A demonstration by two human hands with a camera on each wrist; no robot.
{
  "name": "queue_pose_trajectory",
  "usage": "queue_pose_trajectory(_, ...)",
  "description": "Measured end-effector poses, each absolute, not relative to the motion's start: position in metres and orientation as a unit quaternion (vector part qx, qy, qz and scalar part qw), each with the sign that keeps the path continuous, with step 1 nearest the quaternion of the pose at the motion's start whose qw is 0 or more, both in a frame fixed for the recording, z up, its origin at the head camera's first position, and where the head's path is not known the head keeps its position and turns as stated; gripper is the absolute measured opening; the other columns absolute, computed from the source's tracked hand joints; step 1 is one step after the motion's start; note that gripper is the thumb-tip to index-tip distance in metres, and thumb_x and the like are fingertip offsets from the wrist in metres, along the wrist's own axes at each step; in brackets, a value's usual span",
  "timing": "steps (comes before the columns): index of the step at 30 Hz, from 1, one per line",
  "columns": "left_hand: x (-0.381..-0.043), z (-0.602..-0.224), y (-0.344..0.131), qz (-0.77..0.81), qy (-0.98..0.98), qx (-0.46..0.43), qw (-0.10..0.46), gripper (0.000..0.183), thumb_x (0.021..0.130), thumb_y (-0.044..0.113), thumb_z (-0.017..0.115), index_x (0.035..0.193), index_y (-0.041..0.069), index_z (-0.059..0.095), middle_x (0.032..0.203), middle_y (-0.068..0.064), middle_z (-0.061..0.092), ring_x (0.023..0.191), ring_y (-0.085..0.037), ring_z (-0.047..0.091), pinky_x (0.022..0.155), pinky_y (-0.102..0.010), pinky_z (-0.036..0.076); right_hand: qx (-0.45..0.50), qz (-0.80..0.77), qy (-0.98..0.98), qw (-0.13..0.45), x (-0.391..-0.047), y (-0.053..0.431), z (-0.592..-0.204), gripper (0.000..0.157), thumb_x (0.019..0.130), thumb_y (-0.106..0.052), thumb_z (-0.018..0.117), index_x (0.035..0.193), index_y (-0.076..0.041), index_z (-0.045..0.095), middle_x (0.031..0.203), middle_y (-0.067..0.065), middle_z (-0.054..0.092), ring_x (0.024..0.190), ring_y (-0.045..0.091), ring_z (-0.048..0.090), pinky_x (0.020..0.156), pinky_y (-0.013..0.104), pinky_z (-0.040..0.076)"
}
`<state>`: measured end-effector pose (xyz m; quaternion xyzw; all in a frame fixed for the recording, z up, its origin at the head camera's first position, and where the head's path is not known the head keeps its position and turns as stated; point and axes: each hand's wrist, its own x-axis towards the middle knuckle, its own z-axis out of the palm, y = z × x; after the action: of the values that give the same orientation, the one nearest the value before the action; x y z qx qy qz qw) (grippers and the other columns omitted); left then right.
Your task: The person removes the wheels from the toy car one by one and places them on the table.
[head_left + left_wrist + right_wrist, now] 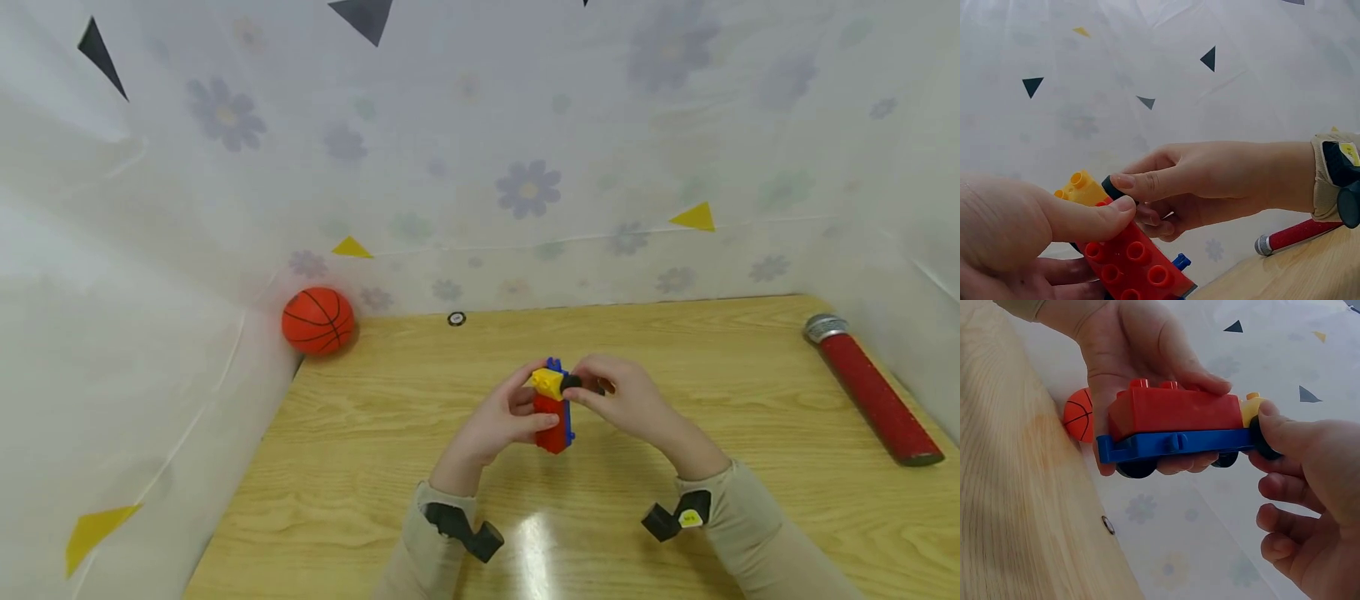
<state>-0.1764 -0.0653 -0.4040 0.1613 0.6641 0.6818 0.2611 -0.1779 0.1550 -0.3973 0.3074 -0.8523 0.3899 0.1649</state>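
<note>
Above the table, my left hand grips a toy vehicle built of blocks, its thumb on the red block. That block sits on a blue wheeled base; black wheels show underneath in the right wrist view. At one end is a yellow studded block. Between thumb and fingers my right hand pinches a round black piece, which looks like a wheel, against the yellow block's side. Whether the black piece is attached cannot be seen.
An orange basketball lies at the table's back left corner. A small black-and-white disc is near the back edge. A red microphone with a silver head lies along the right side. Patterned white sheeting encloses the wooden table.
</note>
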Motion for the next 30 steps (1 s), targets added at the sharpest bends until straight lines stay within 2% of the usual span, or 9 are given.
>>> queue_pose_trajectory(6,-0.175,-0.403,-0.062,0.680,0.671,0.155,0.252,0.072,0.096,0.005,0.063,0.155,0.032,0.032,0.141,-0.021,0.054,0.124,-0.036,0.060,0.086,-0.046,0.059,0.287,0.393,-0.855,0.179,-0.178,0.155,-0.401,0.011,0.083,-0.013,0.078,0.084,-0.017,0.068,0.070,-0.012,0.052,0.060,0.000,0.039,0.053,0.020,0.037)
queue_pose_trajectory(13,-0.181,-0.410,-0.064,0.694,0.682,0.109,0.203,0.072,0.097,0.014,0.064,0.157,0.025,0.026,0.137,-0.022,0.056,0.117,-0.037,0.063,0.077,-0.052,0.060,0.284,0.364,-0.851,0.252,-0.177,0.152,-0.401,0.035,0.074,-0.005,0.085,0.071,-0.016,0.052,0.062,-0.009,0.039,0.056,0.000,0.033,0.050,0.019,0.032)
queue_pose_trajectory(17,-0.182,-0.410,-0.066,0.696,0.679,0.118,0.201,0.071,0.096,0.012,0.065,0.155,0.028,0.029,0.139,-0.021,0.057,0.121,-0.038,0.061,0.078,-0.052,0.060,0.255,0.405,-0.853,0.210,-0.175,0.153,-0.396,0.023,0.080,-0.006,0.080,0.076,-0.015,0.059,0.063,-0.009,0.049,0.056,0.001,0.039,0.050,0.020,0.037)
queue_pose_trajectory(22,-0.182,-0.408,-0.068,0.705,0.668,0.123,0.205,0.070,0.097,0.011,0.064,0.155,0.030,0.030,0.137,-0.021,0.057,0.120,-0.038,0.062,0.079,-0.051,0.060,0.217,0.419,-0.869,0.146,-0.171,0.155,-0.390,0.005,0.091,-0.012,0.071,0.090,-0.010,0.066,0.073,0.000,0.064,0.063,0.009,0.058,0.056,0.022,0.048)
queue_pose_trajectory(26,-0.181,-0.407,-0.070,0.708,0.664,0.125,0.206,0.070,0.097,0.009,0.062,0.155,0.031,0.029,0.138,-0.022,0.057,0.121,-0.037,0.062,0.079,-0.051,0.060,0.204,0.423,-0.876,0.114,-0.170,0.158,-0.387,0.009,0.096,-0.017,0.065,0.099,-0.009,0.067,0.080,0.004,0.068,0.074,0.018,0.068,0.064,0.024,0.053)
queue_pose_trajectory(30,-0.181,-0.407,-0.070,0.710,0.661,0.131,0.207,0.070,0.097,0.008,0.062,0.155,0.031,0.029,0.139,-0.022,0.056,0.122,-0.037,0.061,0.080,-0.051,0.060,0.197,0.429,-0.876,0.100,-0.170,0.161,-0.386,0.014,0.098,-0.018,0.063,0.105,-0.007,0.067,0.081,0.003,0.068,0.074,0.012,0.068,0.066,0.024,0.053)
